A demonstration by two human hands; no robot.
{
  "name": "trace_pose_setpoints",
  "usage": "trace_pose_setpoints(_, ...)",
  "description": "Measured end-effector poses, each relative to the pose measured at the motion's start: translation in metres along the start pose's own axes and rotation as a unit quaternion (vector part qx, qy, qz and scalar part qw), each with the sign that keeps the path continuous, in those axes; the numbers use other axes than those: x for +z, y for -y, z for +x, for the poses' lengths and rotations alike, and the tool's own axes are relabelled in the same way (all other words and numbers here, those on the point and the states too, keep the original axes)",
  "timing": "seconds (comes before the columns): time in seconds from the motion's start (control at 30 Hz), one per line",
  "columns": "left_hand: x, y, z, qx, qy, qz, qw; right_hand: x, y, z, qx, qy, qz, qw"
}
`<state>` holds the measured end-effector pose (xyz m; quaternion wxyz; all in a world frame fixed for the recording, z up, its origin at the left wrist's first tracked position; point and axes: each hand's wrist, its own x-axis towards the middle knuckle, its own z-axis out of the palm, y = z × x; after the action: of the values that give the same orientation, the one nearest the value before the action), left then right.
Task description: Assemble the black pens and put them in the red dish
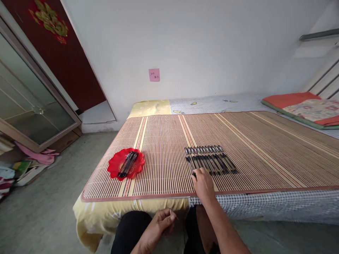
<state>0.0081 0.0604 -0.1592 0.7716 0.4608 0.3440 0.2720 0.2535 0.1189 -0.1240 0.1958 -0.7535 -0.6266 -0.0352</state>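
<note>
Hand at the Row of Pens

The right hand lies on the bamboo mat, its fingers curled down onto the nearest end of the leftmost pen in the row of pens; whether they pinch that pen or only touch it cannot be told. The row lies side by side on the mat, near the mat's front edge and right of its middle. The left hand hangs below the mat's front edge, over the person's dark-clothed knee, fingers loosely curled and holding nothing. A red plate sits toward the mat's left front corner, well apart from the row, with a few pens bundled in it
</note>
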Motion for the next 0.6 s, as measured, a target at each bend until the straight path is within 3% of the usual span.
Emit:
trace_pose_setpoints(0.2,-0.005,0.01,0.004,-0.002,0.01,-0.006,1.0,0.012,0.002,-0.005,-0.035,-0.029,0.074,0.996)
trace_pose_setpoints(0.4,-0.005,0.015,0.006,-0.003,0.018,0.024,1.0,0.014,0.0,-0.009,-0.01,-0.032,0.05,0.998)
trace_pose_setpoints(0.6,-0.001,0.007,0.002,-0.018,0.019,0.045,0.999,0.014,0.009,-0.01,-0.037,-0.047,0.078,0.995)
